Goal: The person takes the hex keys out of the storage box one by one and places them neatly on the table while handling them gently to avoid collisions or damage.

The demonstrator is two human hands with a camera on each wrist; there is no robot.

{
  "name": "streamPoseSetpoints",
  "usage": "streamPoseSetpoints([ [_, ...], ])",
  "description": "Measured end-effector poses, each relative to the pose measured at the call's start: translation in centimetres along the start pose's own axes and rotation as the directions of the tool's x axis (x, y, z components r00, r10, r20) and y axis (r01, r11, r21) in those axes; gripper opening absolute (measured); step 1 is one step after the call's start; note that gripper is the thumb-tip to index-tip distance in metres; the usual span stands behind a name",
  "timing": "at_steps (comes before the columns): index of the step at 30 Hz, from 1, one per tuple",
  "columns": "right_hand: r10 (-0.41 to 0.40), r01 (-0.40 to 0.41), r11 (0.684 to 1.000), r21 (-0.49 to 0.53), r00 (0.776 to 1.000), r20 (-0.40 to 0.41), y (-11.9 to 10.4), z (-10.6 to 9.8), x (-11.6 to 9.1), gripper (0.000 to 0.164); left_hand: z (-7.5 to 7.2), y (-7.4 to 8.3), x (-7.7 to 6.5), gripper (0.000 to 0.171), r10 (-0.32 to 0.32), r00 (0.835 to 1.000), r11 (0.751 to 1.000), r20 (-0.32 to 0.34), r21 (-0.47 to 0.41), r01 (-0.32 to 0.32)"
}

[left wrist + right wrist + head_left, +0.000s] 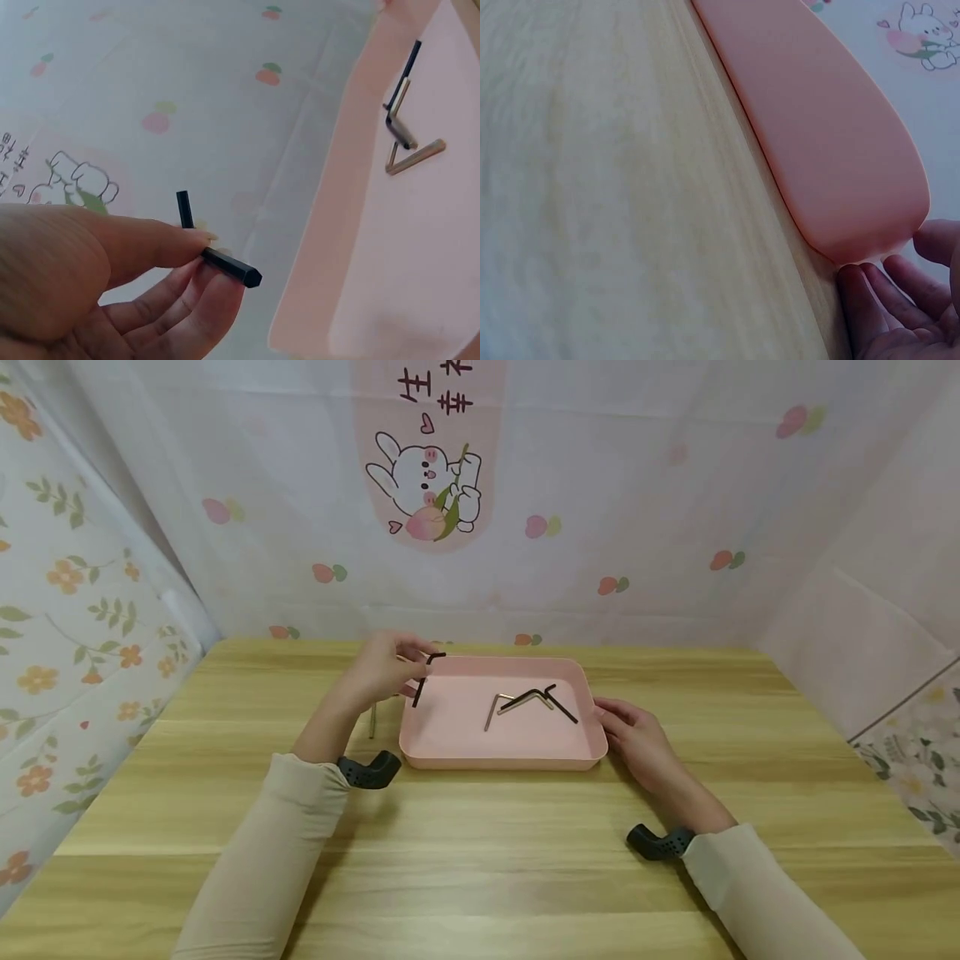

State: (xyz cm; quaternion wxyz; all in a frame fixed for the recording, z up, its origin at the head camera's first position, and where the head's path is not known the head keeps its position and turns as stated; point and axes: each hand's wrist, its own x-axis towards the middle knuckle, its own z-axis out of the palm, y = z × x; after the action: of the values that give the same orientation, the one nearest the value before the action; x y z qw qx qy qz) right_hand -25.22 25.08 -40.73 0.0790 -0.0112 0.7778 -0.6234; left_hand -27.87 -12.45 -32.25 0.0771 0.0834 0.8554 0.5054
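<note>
In the left wrist view, the thumb of the left grip (390, 670) hides the bend of the black hex key (232, 267) pinched there: L-shaped, its tip six-sided. A brass-coloured key (372, 723) lies partly hidden below that grip. The right grip (637, 739), cut off in its wrist view, touches the adjoining pink tray (453, 727) with fingers loosely extended.

From afar I see a black, L-shaped metal key (419, 693) tilted in the left hand (386, 672). Beside that hand, a shallow, pink, oblong tray (502, 763) holds four bent keys (517, 700), black and gold.
</note>
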Motion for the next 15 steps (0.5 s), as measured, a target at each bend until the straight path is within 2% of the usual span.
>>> streamPoseSetpoints([
  [9, -0.003, 0.003, 1.0, 0.001, 1.0, 0.0, 0.0, 0.2, 0.2, 0.059, -2.1, -0.8, -0.9, 0.033, -0.084, 0.995, 0.994, -0.061, 0.058, 0.087],
  [15, -0.004, 0.004, 1.0, 0.006, 1.0, -0.002, 0.2, -0.1, 0.1, 0.059, -2.9, -1.3, -1.1, 0.034, -0.11, 0.99, 0.99, -0.09, 0.076, 0.117],
])
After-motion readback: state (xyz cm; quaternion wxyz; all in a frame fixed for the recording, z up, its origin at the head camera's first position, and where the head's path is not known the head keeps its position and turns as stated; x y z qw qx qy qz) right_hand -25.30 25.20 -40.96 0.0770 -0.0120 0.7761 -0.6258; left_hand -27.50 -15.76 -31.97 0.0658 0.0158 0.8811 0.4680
